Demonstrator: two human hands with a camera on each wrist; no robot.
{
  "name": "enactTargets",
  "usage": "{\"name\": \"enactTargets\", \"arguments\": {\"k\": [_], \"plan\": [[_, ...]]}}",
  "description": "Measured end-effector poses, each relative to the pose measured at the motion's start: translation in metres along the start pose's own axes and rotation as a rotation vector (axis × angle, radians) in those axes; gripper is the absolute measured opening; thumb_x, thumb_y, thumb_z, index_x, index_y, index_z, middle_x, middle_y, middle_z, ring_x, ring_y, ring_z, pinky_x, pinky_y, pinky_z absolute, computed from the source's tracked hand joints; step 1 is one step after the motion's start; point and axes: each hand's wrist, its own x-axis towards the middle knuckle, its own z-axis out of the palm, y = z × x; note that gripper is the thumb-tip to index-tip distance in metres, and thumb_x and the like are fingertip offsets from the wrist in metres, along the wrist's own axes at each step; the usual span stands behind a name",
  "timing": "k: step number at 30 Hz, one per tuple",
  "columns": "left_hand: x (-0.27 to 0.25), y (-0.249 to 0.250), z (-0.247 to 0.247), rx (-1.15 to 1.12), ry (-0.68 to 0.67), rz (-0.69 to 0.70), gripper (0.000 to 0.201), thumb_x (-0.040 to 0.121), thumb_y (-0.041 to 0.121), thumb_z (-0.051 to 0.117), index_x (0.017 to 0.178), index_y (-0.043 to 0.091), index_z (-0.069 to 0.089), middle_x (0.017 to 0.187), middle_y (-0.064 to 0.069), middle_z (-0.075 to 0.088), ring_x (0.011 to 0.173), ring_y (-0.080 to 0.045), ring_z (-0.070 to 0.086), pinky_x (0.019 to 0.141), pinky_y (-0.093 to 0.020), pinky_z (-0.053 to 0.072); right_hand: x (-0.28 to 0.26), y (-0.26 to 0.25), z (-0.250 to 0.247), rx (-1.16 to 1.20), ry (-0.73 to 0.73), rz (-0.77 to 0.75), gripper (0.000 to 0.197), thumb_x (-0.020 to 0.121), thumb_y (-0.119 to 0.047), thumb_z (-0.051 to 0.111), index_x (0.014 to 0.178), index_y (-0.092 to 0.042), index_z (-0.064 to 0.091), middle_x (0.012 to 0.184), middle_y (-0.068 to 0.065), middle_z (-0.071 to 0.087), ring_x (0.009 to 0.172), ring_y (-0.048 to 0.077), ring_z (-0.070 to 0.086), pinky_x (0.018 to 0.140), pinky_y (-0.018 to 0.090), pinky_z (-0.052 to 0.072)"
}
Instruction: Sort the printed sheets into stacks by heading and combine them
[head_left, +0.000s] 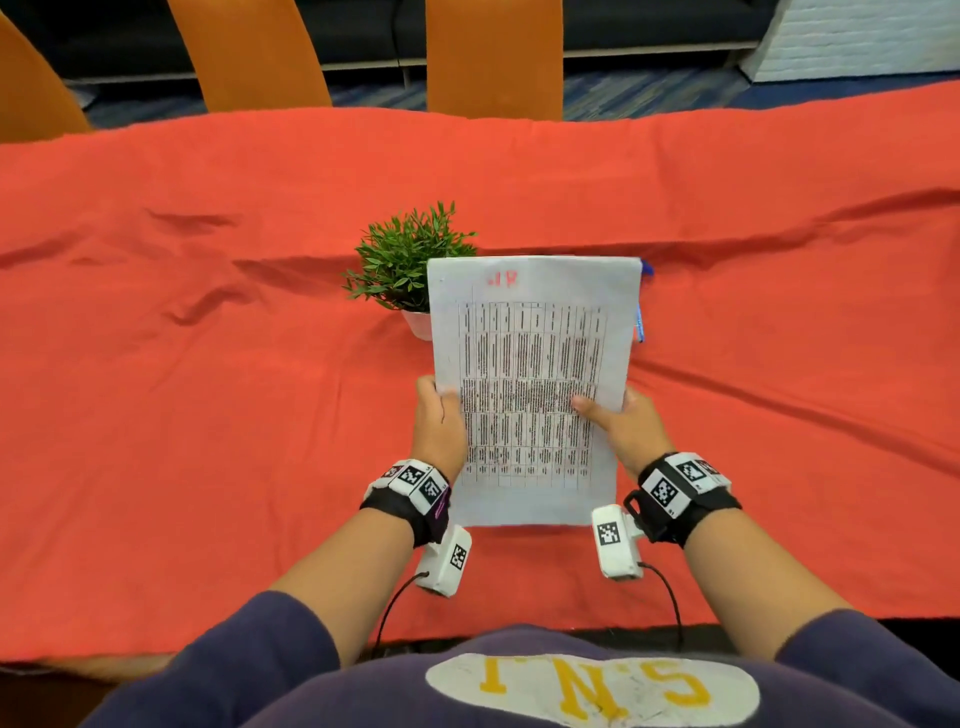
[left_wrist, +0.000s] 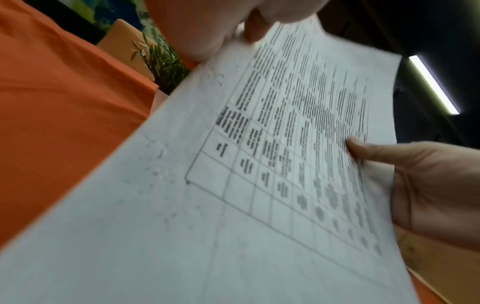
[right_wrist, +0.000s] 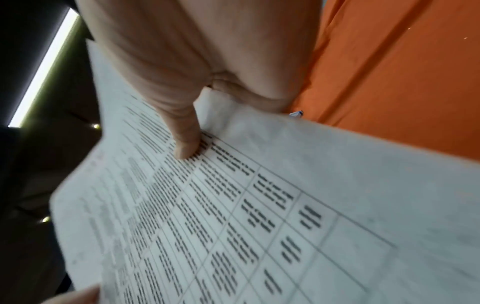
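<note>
I hold a stack of printed sheets (head_left: 530, 364) up above the red tablecloth (head_left: 208, 364), tilted toward me. The top sheet carries a dense printed table and a red handwritten heading near its top edge. My left hand (head_left: 439, 415) grips the stack's left edge. My right hand (head_left: 618, 421) grips the right edge, thumb lying on the printed table. The left wrist view shows the sheets (left_wrist: 259, 164) from below left with the right hand (left_wrist: 415, 181) at their far side. In the right wrist view the right thumb (right_wrist: 184, 144) presses on the sheets (right_wrist: 259, 216).
A small potted green plant (head_left: 405, 260) in a white pot stands just behind the sheets' left corner. Something blue (head_left: 640, 322) pokes out behind the sheets' right edge. Orange chair backs (head_left: 493, 57) line the table's far side. The cloth is wrinkled.
</note>
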Motion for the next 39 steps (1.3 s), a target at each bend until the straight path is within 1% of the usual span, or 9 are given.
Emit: {"name": "enactTargets", "arguments": {"k": [4,10,14,18,22,28,32,36,39], "plan": [[0.017,-0.012,0.008,0.04,-0.065,-0.189,0.007,0.097,0.011,0.033,0.1,0.008,0.039,0.078,0.002,0.04,0.07,-0.016,0.037,0.058,-0.031,0.032,0.019,0.013,-0.004,-0.07,0.021,0.085,0.026,0.086,-0.02,0.068,0.111,-0.015,0.062,0.11,0.006,0.07,0.099,0.022,0.067,0.088,0.04,0.052],[0.018,-0.056,0.017,0.149,-0.156,-0.533,0.007,0.099,0.006,0.031,0.101,0.011,0.035,0.078,-0.002,0.036,0.076,-0.019,0.039,0.073,-0.032,0.033,0.031,0.056,0.002,-0.25,0.131,0.302,0.014,0.097,-0.021,0.048,0.102,-0.009,0.052,0.091,0.009,0.056,0.082,0.021,0.051,0.079,0.038,0.045],[0.017,-0.076,0.024,0.363,-0.159,-0.517,0.029,0.099,0.009,0.036,0.072,0.018,0.032,0.069,0.003,0.031,0.089,-0.022,0.041,0.078,-0.03,0.033,0.039,0.08,0.006,-0.428,0.098,0.367,0.011,0.098,-0.018,0.045,0.098,-0.009,0.051,0.079,0.005,0.052,0.069,0.018,0.048,0.06,0.027,0.036],[0.018,-0.089,0.027,0.427,-0.179,-0.53,0.002,0.097,0.007,0.037,0.097,0.009,0.035,0.069,0.003,0.029,0.09,-0.023,0.041,0.079,-0.029,0.033,0.041,0.093,0.009,-0.585,0.094,0.402,0.01,0.096,-0.015,0.048,0.093,-0.007,0.053,0.091,0.008,0.051,0.087,0.021,0.047,0.073,0.027,0.033],[0.018,-0.092,0.03,0.454,-0.154,-0.526,0.026,0.097,0.005,0.038,0.123,0.0,0.04,0.07,0.004,0.028,0.091,-0.023,0.04,0.079,-0.027,0.033,0.042,0.099,0.011,-0.663,0.113,0.431,0.038,0.093,-0.016,0.053,0.062,-0.021,0.032,0.065,-0.002,0.036,0.078,0.02,0.042,0.069,0.029,0.033],[0.019,-0.096,0.035,0.459,-0.076,-0.613,0.026,0.096,0.007,0.042,0.121,-0.001,0.042,0.11,-0.016,0.058,0.099,-0.032,0.059,0.086,-0.041,0.052,0.043,0.094,0.008,-0.711,0.094,0.428,0.015,0.091,-0.018,0.058,0.081,-0.017,0.047,0.076,-0.001,0.05,0.081,0.022,0.051,0.071,0.029,0.041],[0.017,-0.092,0.04,0.571,-0.045,-0.587,0.03,0.093,0.006,0.049,0.122,-0.002,0.043,0.124,-0.02,0.051,0.113,-0.036,0.052,0.094,-0.041,0.046,0.041,0.091,0.012,-0.768,0.113,0.397,0.009,0.092,-0.014,0.057,0.095,-0.01,0.049,0.088,0.007,0.056,0.08,0.023,0.053,0.056,0.025,0.037],[0.016,-0.09,0.041,0.656,-0.037,-0.576,0.037,0.09,0.006,0.051,0.125,0.001,0.04,0.131,-0.017,0.043,0.12,-0.032,0.043,0.095,-0.039,0.041,0.042,0.1,0.015,-0.855,0.123,0.352,0.02,0.09,-0.014,0.058,0.102,0.002,0.055,0.104,0.017,0.061,0.097,0.03,0.057,0.071,0.029,0.043],[0.019,-0.093,0.035,0.673,-0.023,-0.54,0.04,0.089,0.011,0.051,0.126,0.004,0.04,0.131,-0.015,0.041,0.12,-0.03,0.04,0.095,-0.039,0.04,0.045,0.104,0.012,-0.779,0.159,0.33,0.02,0.087,-0.015,0.061,0.097,0.001,0.055,0.108,0.021,0.061,0.088,0.027,0.056,0.067,0.027,0.041]]}}
